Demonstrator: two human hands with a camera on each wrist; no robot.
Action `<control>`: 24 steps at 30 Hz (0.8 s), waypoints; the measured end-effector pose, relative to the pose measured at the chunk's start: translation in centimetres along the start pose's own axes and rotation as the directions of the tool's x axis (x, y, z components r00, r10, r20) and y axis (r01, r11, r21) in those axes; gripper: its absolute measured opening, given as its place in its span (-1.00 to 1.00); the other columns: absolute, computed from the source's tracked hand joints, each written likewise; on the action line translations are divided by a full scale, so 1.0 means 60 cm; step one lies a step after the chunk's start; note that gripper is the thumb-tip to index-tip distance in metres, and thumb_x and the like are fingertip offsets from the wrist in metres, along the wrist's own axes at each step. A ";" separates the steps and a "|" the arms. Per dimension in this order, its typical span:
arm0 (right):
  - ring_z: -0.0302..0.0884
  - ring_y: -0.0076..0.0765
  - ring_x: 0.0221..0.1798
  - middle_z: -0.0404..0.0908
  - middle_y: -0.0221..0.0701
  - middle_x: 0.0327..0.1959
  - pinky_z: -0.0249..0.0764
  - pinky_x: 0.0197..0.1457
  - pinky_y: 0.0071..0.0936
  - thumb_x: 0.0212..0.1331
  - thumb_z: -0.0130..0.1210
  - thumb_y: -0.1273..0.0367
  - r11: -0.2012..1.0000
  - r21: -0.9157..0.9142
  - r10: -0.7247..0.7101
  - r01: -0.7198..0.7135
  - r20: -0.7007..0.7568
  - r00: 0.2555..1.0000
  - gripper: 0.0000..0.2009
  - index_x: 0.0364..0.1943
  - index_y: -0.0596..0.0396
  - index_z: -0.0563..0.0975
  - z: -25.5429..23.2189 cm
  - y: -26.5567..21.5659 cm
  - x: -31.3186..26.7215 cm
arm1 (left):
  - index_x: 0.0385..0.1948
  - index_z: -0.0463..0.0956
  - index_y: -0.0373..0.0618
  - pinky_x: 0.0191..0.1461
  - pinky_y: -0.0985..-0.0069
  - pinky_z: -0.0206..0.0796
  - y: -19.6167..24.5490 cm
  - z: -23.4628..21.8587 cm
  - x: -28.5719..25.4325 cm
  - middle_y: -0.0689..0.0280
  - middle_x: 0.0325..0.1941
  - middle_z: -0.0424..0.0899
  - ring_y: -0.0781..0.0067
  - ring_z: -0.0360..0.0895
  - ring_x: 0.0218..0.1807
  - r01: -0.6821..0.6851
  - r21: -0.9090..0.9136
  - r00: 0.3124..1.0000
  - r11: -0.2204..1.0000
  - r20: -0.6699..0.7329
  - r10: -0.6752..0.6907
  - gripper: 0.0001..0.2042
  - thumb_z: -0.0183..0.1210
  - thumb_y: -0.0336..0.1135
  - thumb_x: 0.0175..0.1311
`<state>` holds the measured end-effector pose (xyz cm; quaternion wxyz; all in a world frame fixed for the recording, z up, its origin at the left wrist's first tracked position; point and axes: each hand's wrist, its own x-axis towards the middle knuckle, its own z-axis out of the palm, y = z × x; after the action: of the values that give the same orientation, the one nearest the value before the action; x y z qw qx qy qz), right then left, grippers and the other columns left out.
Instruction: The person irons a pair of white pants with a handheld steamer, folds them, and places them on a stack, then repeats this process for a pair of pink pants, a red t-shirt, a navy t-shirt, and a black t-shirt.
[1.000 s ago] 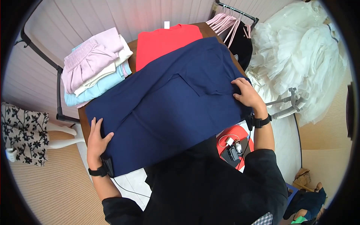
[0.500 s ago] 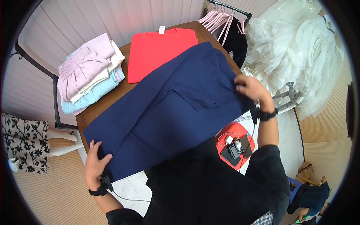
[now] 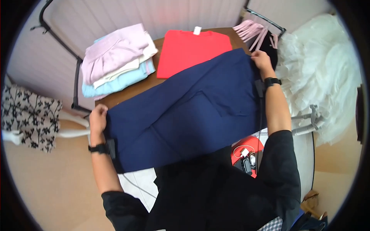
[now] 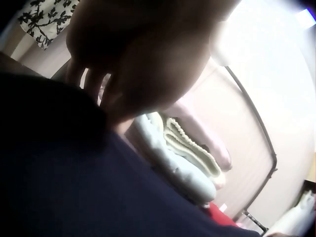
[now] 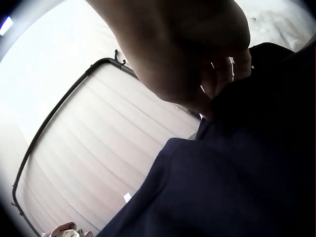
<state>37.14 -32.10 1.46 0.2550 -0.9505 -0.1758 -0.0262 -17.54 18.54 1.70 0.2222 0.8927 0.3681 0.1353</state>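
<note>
Both arms are reaching forward from the black sleeves [image 3: 281,158], the left hand [image 3: 98,120] hovering over the left end of the navy cloth [image 3: 185,111] and the right hand [image 3: 263,63] reaching farther forward to its far right corner. Both wrists are bending so that the fingers are pointing down and in toward the fabric. The head view is showing the navy cloth lying folded across the table [image 3: 152,82], slanting up to the right and overlapping the near edge of the red shirt [image 3: 192,52], with the pile of clothes [image 3: 117,59] sitting beyond its left part. The left wrist view is showing the pile from the side, its rolled folds stacking in layers, and only a sliver of red; the right wrist view is showing the dark rack [image 5: 59,103] curving in front of the pale curtain [image 5: 94,133], and a raised edge of navy fabric. The left hand is curling its fingers and pinching the cloth's far left corner, its fingertips partly lost in shadow. The right hand is pinching the far right corner between thumb and bent fingers, small gaps showing between the fingers.
</note>
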 end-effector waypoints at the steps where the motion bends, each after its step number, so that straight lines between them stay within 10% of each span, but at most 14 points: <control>1: 0.67 -0.15 -0.11 0.70 -0.23 -0.25 0.52 0.03 -0.30 -0.04 0.25 0.35 0.999 0.000 -0.035 0.035 -0.007 0.999 -0.72 -0.17 0.05 0.64 0.008 0.011 -0.002 | -0.28 0.56 -0.19 -0.14 0.30 0.43 -0.016 0.005 0.007 0.06 -0.35 0.63 0.05 0.62 -0.23 -0.051 0.033 0.994 0.998 -0.095 0.054 -0.89 0.18 -0.50 0.15; 5: 0.65 -0.18 -0.15 0.67 -0.22 -0.22 0.52 -0.06 -0.33 0.01 0.28 0.34 0.975 0.099 -0.196 0.197 -0.023 0.980 -0.65 -0.10 0.17 0.55 -0.018 -0.030 -0.056 | -0.34 0.56 -0.20 -0.20 0.32 0.41 0.055 -0.029 -0.043 0.11 -0.46 0.60 0.14 0.56 -0.38 -0.038 -0.022 0.978 0.999 -0.207 0.032 -0.92 0.20 -0.45 0.16; 7: 0.62 -0.22 -0.28 0.60 -0.25 -0.39 0.50 -0.17 -0.30 -0.01 0.32 0.31 0.948 0.216 -0.269 0.235 0.143 0.952 -0.63 -0.13 0.18 0.53 -0.058 -0.113 -0.154 | -0.38 0.53 -0.26 -0.25 0.41 0.36 0.102 -0.064 -0.109 0.13 -0.48 0.54 0.26 0.51 -0.38 0.074 -0.160 0.997 0.984 0.022 -0.071 -0.86 0.26 -0.39 0.13; 9: 0.56 -0.16 -0.30 0.52 -0.24 -0.41 0.46 -0.16 -0.24 -0.03 0.35 0.26 0.927 0.130 -0.373 0.351 0.403 0.836 -0.59 -0.14 0.19 0.51 -0.099 -0.216 -0.275 | -0.31 0.53 -0.28 -0.13 0.36 0.39 0.113 -0.072 -0.169 0.14 -0.36 0.53 0.18 0.49 -0.28 0.037 -0.073 0.988 0.997 0.153 -0.026 -0.73 0.37 -0.33 0.02; 12: 0.51 -0.03 -0.10 0.52 -0.20 -0.24 0.45 -0.01 -0.23 -0.09 0.37 0.24 0.780 0.013 -0.584 0.626 0.375 0.720 -0.54 -0.12 0.20 0.51 -0.079 -0.252 -0.387 | -0.27 0.54 -0.26 0.02 0.30 0.36 0.124 -0.054 -0.224 0.16 -0.20 0.53 0.11 0.47 -0.12 -0.235 0.069 0.969 0.970 0.099 0.228 -0.70 0.38 -0.33 -0.01; 18: 0.50 0.09 -0.06 0.54 -0.12 -0.22 0.44 -0.06 -0.13 -0.03 0.10 0.52 0.758 -0.219 -0.496 0.615 0.419 0.760 -0.81 -0.27 0.22 0.47 -0.043 -0.241 -0.386 | -0.37 0.52 -0.22 -0.05 0.27 0.35 0.097 -0.046 -0.219 0.13 -0.29 0.53 0.06 0.46 -0.18 -0.331 0.230 0.943 0.915 0.052 0.328 -0.90 0.20 -0.47 0.07; 21: 0.54 0.15 -0.22 0.54 -0.04 -0.34 0.46 -0.16 -0.12 0.00 0.07 0.51 0.809 -0.071 -0.557 0.584 0.225 0.800 -0.82 -0.27 0.21 0.46 -0.074 -0.251 -0.334 | -0.37 0.49 -0.24 -0.13 0.29 0.35 0.095 -0.081 -0.168 0.08 -0.41 0.50 0.03 0.48 -0.29 -0.154 -0.077 0.988 0.985 -0.045 0.151 -0.91 0.16 -0.47 0.11; 24: 0.55 0.15 -0.22 0.55 -0.03 -0.35 0.46 -0.14 -0.22 0.08 0.04 0.50 0.812 0.010 -0.583 0.584 -0.040 0.811 -0.83 -0.23 0.22 0.43 -0.104 -0.273 -0.264 | -0.34 0.47 -0.27 -0.17 0.34 0.37 0.092 -0.120 -0.076 0.04 -0.39 0.55 0.05 0.54 -0.31 -0.252 -0.034 0.946 0.967 -0.217 0.239 -0.90 0.13 -0.44 0.18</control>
<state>16.88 -27.04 12.48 0.2481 -0.8472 -0.4548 -0.1176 -20.30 13.96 10.29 0.1906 0.9048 0.2712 0.2673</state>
